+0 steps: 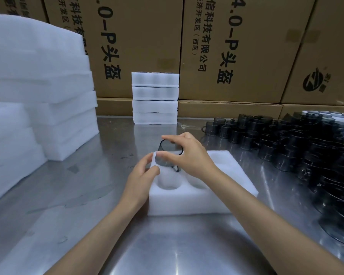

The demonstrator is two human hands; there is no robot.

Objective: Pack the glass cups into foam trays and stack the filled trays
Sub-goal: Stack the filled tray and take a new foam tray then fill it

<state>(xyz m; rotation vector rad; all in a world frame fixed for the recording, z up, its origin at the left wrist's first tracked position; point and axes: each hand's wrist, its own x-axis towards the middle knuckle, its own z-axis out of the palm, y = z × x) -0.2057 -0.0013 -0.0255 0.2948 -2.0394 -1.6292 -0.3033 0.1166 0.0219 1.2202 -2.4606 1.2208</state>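
brown cardboard cartons [236,46] stand stacked along the back, filling the whole rear of the scene. black printed lettering [110,56] runs sideways down their faces, including large characters and "4.0-p". a round black logo [314,82] marks the carton at far right. flatter cardboard boxes [228,110] lie beneath the tall ones, touching the back edge of the table. the steel table [87,195] is brushed and reflective, with scuffs and faint smears across its near left part.
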